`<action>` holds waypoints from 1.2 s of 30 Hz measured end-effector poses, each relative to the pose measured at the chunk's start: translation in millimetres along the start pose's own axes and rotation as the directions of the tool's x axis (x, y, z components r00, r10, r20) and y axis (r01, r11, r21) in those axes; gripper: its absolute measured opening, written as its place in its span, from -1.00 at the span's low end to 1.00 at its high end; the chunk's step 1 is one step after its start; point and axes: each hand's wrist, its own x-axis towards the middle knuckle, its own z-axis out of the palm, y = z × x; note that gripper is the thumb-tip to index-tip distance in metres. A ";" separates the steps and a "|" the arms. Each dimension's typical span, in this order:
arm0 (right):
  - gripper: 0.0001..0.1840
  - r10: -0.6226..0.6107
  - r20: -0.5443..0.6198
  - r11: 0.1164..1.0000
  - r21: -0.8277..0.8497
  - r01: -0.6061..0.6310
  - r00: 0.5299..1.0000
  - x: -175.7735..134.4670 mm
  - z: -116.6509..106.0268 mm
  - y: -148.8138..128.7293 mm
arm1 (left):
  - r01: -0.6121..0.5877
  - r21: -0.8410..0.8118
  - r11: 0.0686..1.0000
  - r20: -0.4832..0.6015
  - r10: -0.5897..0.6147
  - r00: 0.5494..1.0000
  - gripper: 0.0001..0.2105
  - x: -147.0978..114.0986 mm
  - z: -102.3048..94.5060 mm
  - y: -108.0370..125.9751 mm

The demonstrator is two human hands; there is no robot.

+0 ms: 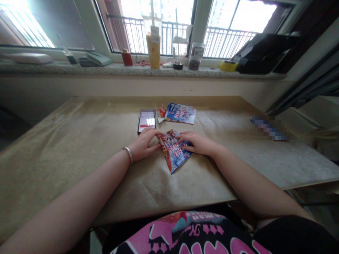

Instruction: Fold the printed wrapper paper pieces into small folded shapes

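A folded printed paper [176, 153], blue with an orange-red strip on its left side, lies on the table with a pointed corner towards me. At its left edge is my left hand [144, 144], fingers stretched out and thumb apart, the fingertips touching the paper. My right hand [198, 143] rests on the paper's right part with its fingers spread and lying flat. Just beyond my left hand lies a phone [147, 121] with a lit screen. Behind the paper sits a stack of similar blue printed sheets [181, 113], with a small orange folded piece [161, 111] at its left.
The table [106, 141] has a shiny beige cover. At its right lies a blurred blue item [268, 128]. Along the windowsill [106, 70] stand a cup of yellow drink [154, 51], a red container [126, 57], yellow tape [228, 66] and a black box [261, 53].
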 end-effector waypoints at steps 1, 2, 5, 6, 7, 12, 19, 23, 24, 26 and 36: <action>-0.78 0.006 0.000 1.000 -0.004 -0.006 1.000 0.1 -0.3 -0.3 | -0.015 -0.001 1.000 -0.005 0.015 1.000 -0.66 -0.7 -1.7 0.0; -0.78 0.013 0.000 1.000 -0.011 -0.013 1.000 0.3 -0.6 -0.7 | -0.034 0.003 0.999 -0.007 0.034 0.999 -0.68 -1.4 -3.3 -0.2; -0.76 0.028 0.011 0.999 -0.037 -0.028 1.000 0.4 -1.9 -2.4 | -0.134 0.050 0.990 0.024 0.133 0.991 -0.75 -3.8 -7.4 -2.4; -0.76 0.030 0.016 0.999 -0.045 -0.029 0.999 0.3 -2.4 -2.9 | -0.177 0.069 0.982 0.046 0.174 0.984 -0.77 -4.6 -8.6 -3.6; -0.75 0.031 0.020 0.998 -0.054 -0.029 0.999 0.1 -2.8 -3.2 | -0.217 0.086 0.972 0.068 0.211 0.975 -0.78 -5.4 -9.9 -4.9; -0.67 0.046 0.011 0.994 -0.101 -0.045 0.999 -0.9 -1.8 -1.1 | -0.298 0.188 0.936 0.190 0.263 0.946 -0.77 -7.6 -17.1 -6.9; -0.72 -0.023 -0.089 0.998 -0.068 0.017 0.996 -1.5 -0.7 2.7 | -0.335 0.405 0.851 0.244 0.252 0.936 -0.77 -6.2 -22.6 8.0; -0.82 -0.048 -0.144 0.997 -0.068 0.039 0.988 -1.4 -3.0 0.7 | -0.278 0.444 0.852 0.196 0.210 0.958 -0.79 -6.8 -22.5 13.8; -0.83 -0.040 -0.140 0.997 -0.068 0.031 0.989 -1.5 -3.5 0.2 | -0.260 0.441 0.859 0.183 0.197 0.963 -0.80 -7.0 -22.5 14.4; -0.83 -0.022 -0.110 0.998 -0.067 0.015 0.994 -1.8 -4.5 -0.8 | -0.231 0.440 0.868 0.170 0.172 0.970 -0.80 -7.4 -22.6 15.1; -0.63 0.001 -0.042 0.999 -0.047 -0.003 0.999 -6.9 -11.9 -2.7 | -0.183 0.430 0.884 0.159 0.126 0.979 -0.76 -9.5 -15.9 3.7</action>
